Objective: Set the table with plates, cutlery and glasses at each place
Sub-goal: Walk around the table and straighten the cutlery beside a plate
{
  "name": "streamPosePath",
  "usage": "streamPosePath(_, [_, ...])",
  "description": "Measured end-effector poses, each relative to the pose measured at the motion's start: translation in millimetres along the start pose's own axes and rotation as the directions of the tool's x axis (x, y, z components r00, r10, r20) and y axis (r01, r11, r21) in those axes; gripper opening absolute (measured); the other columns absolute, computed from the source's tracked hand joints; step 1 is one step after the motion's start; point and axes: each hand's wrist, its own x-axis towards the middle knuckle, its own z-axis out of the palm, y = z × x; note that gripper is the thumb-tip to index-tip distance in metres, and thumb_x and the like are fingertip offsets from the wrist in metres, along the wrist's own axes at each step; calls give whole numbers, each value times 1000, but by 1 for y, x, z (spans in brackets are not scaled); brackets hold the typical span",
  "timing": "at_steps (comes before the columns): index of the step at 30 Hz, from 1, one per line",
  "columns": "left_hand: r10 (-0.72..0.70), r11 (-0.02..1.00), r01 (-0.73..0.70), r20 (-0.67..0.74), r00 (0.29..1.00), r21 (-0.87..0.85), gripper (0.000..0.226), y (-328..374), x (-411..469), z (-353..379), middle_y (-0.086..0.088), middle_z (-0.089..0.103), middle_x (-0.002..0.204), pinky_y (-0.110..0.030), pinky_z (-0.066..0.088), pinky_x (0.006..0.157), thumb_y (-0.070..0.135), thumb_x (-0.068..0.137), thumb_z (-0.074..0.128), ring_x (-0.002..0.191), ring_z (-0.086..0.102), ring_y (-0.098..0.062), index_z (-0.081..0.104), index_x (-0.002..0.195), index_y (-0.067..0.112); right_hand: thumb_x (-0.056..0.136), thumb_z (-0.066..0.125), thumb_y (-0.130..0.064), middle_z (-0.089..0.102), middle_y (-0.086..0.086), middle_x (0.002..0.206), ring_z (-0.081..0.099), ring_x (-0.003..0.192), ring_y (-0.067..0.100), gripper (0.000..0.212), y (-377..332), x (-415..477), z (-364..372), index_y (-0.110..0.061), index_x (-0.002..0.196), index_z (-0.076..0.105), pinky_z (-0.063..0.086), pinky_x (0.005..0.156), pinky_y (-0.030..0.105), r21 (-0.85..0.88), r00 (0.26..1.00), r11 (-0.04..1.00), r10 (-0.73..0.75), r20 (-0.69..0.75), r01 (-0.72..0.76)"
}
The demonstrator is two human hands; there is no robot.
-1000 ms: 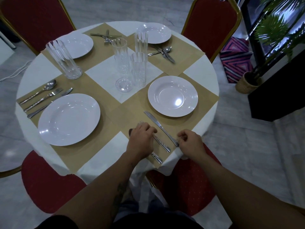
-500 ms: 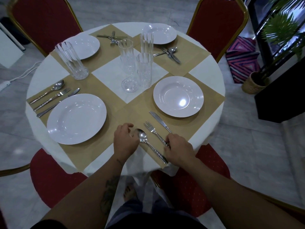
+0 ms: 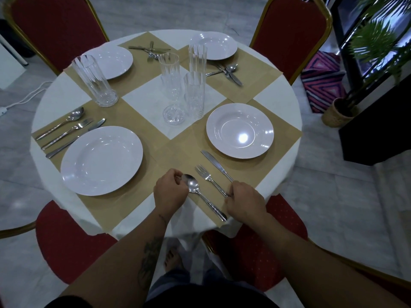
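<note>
The left hand [image 3: 170,193] pinches the spoon [image 3: 193,186] bowl, the right hand [image 3: 244,201] the fork [image 3: 208,175] handle, probably straightening them beside the knife [image 3: 216,164]

A potted plant [image 3: 334,115] stands just beside a pink striped cushion [image 3: 322,81], near a red chair [image 3: 291,25].

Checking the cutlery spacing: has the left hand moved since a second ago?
Yes. The left hand slid left, away from the knife, uncovering the fork and spoon.
</note>
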Motion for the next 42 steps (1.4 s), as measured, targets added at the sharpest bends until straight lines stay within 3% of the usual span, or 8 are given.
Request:
streamPosePath(4, [-25,999,25,3,1000,-23,18,-1,2,1,5,64,79,-42,54,83,12,82,56,81,61,-20,65,97,19,88,54,-29,59,-1,96,55,89,23,15,5,8,-15,-18,97,57,43,74,34,93,992,991,103,-76,-96])
streamPosePath(7, [-56,997,55,-13,998,-49,11,2,3,1,6,64,78,-39,54,80,16,84,58,80,61,-19,65,92,19,83,55,-22,57,-1,97,53,88,22,15,20,12,-25,-18,98,57,40,73,32,98,987,984,155,-38,-151])
streamPosePath(11, [-82,994,81,-14,997,-68,7,4,2,1,6,63,78,-35,52,77,17,85,58,79,60,-18,64,88,19,82,61,-19,57,-1,102,56,93,21,21,34,8,-23,-20,102,57,44,75,32,92,995,992,86,42,-90])
streamPosePath(15, [-102,992,100,-17,995,-76,8,4,1,1,4,64,77,-32,50,73,15,85,57,79,61,-19,64,88,17,81,62,-14,61,1,102,59,93,22,20,35,2,-18,-19,100,58,53,80,37,95,999,994,48,-3,-48])
streamPosePath(27, [-104,991,104,2,995,-86,7,5,0,0,3,64,79,-40,54,79,15,84,58,80,61,-21,62,89,18,84,63,-13,56,-3,97,58,90,21,16,32,3,-16,-21,96,56,54,78,39,53,999,998,47,-17,-46])
streamPosePath(42, [-124,986,126,24,992,-106,9,4,4,0,0,67,85,-28,46,72,19,88,60,82,62,-18,64,96,16,84,62,-10,58,-1,97,58,89,21,17,36,3,-15,-19,97,57,52,78,37,78,999,997,28,-42,-25])
